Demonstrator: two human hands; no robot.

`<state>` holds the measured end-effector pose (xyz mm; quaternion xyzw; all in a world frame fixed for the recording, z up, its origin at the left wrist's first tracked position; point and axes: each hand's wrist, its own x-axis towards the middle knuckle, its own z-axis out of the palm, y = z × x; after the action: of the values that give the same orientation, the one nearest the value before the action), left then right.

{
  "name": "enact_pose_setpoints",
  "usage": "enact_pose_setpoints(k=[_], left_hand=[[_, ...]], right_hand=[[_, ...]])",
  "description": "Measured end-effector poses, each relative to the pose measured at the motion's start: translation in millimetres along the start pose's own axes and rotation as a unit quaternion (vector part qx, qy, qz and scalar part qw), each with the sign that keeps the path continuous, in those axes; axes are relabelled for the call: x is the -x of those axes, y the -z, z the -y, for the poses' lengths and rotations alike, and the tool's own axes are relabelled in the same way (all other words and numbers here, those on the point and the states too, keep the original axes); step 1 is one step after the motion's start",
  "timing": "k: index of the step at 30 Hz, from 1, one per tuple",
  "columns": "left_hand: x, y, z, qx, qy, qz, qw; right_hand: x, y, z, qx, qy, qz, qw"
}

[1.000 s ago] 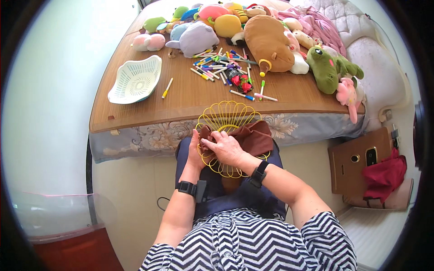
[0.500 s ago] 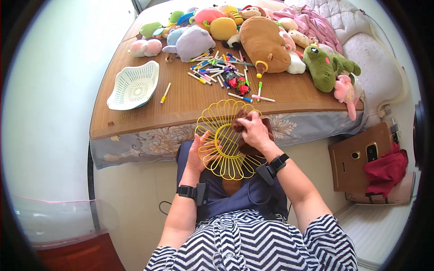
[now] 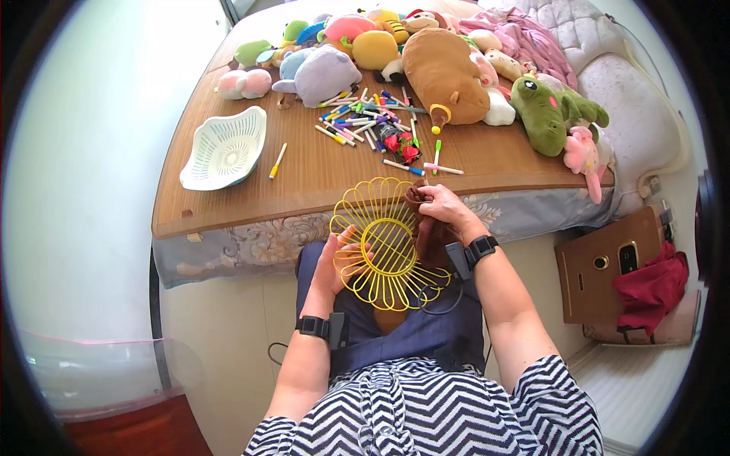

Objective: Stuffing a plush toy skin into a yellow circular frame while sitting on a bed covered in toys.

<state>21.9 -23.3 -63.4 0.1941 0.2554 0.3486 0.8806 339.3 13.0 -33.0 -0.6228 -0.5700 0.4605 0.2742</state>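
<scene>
Over my lap is a flower-shaped yellow wire basket (image 3: 389, 219), its looped wire petals spreading from a round, barred base. My left hand (image 3: 332, 262) grips its left side, thumb up along the edge and the fingers partly hidden behind the wires. At the opposite side, my right hand (image 3: 447, 207) pinches a brown cloth (image 3: 433, 242) against or just beside the basket's right petals. The cloth hangs down below that hand. Whether the right fingers also touch the wire I cannot tell.
Ahead stands a wood-topped bed (image 3: 304, 178) with a white plastic basket (image 3: 199, 156), scattered markers (image 3: 357, 121), red artificial roses (image 3: 403, 146) and several plush toys (image 3: 449, 76). A brown safe (image 3: 597, 266) with a dark red cloth (image 3: 650, 289) sits at the right.
My right hand has moved right with the brown cloth, from over the basket's petals to its right edge. The basket has dropped slightly toward me, still in my left hand.
</scene>
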Motion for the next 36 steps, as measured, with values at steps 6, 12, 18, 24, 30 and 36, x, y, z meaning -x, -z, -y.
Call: enact_pose_setpoints(k=[6, 12, 18, 24, 30, 36], left_hand=[[7.6, -0.9, -10.6, 0.121, -0.146, 0.014, 0.982], [6.4, 8.5, -13.0, 0.13, -0.152, 0.01, 0.98], [6.7, 9.3, 3.7, 0.103, -0.098, 0.019, 0.99], [26.6, 2.5, 18.9, -0.051, -0.076, 0.039, 0.995], [20.4, -10.0, 12.8, -0.092, -0.108, 0.005, 0.99], [12.7, 7.7, 2.6, -0.006, -0.127, -0.036, 0.991]], right_hand=[[8.3, -2.9, -0.1, -0.074, -0.066, 0.005, 0.995], [52.0, -12.4, -20.5, -0.323, -0.173, -0.071, 0.928], [44.7, -23.4, -39.0, -0.156, -0.169, -0.191, 0.954], [35.2, -35.6, -49.9, -0.053, -0.158, -0.245, 0.955], [40.9, -22.3, -40.7, 0.032, -0.136, -0.202, 0.97], [79.3, 36.3, 52.4, 0.117, -0.053, -0.153, 0.98]])
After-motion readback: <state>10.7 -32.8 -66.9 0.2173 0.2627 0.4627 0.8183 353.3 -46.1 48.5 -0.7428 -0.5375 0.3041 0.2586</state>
